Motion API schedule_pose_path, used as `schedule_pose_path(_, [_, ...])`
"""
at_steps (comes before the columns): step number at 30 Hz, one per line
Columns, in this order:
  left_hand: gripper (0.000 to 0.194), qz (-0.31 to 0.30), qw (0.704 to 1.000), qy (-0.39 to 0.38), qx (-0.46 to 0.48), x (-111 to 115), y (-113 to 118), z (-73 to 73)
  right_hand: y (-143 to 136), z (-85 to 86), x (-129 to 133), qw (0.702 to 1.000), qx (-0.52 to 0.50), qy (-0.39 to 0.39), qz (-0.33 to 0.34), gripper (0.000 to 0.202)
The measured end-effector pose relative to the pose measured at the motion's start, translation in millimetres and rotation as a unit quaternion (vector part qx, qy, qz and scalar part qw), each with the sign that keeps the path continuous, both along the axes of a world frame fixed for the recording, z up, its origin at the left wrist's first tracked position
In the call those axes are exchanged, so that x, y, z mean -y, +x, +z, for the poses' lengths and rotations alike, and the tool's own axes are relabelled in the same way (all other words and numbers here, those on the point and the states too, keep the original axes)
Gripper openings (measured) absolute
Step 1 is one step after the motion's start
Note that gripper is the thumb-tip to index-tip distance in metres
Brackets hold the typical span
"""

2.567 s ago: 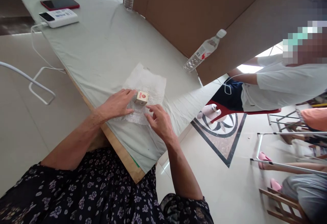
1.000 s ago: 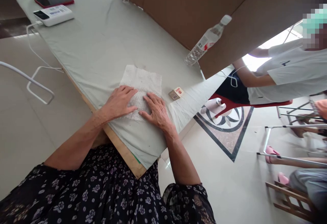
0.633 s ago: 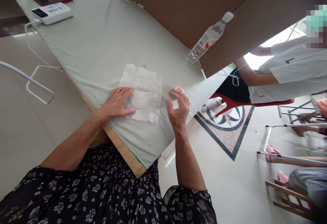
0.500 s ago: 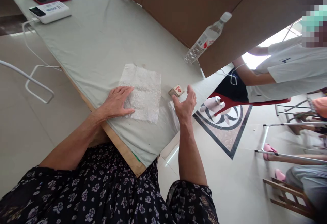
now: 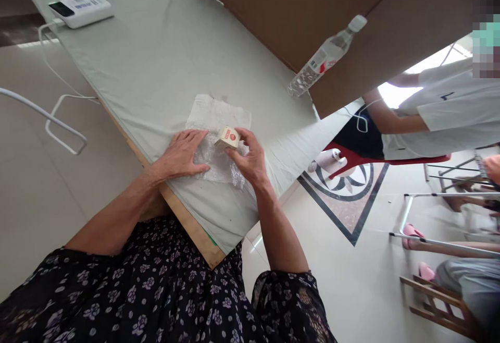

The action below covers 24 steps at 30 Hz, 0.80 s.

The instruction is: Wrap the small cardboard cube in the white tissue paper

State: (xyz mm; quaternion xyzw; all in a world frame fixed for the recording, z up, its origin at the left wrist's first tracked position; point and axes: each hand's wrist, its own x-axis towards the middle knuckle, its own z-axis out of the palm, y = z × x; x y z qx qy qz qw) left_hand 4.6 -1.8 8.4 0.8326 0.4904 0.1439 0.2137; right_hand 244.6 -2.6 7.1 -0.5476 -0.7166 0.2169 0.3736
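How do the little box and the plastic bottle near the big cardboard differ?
The little box is squat and cream with red print; the bottle is long, clear and has a white cap.
The box is held in the right hand, over the bubble wrap; no hand touches the bottle, which stands beside the big cardboard.
The bottle is much larger than the box.
Both carry some red printing.

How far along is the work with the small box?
The translucent sheet already lies mostly spread out, the left hand at its edge. The small box is in hand, gripped by the right hand over the sheet. Wrapping, if intended, seems left: the box's printed face is uncovered.
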Motion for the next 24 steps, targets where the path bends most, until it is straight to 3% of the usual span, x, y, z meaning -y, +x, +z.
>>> schedule_pose_path(3, [0.093, -0.001, 1.0, 0.007, 0.003, 0.0, 1.1, -1.0, -16.0, -8.9, -4.0, 0.997, 0.051, -0.038, 0.034, 0.049])
schedule_pose_path(9, [0.093, 0.0, 1.0, 0.021, 0.015, -0.1, 0.3, -4.8, -14.3, -11.5, -7.2, 0.99, 0.116, -0.049, 0.061, 0.05])
schedule_pose_path(18, [0.092, 0.002, 1.0, 0.014, 0.016, -0.6, 1.0, -3.9, -18.2, -18.4, -7.5, 0.989, 0.134, -0.038, 0.043, 0.053])
schedule_pose_path(24, [0.087, -0.005, 0.999, 0.007, 0.042, -0.9, -3.5, -0.4, -7.6, 3.6, 25.1, 0.991, 0.131, 0.023, 0.029, 0.057])
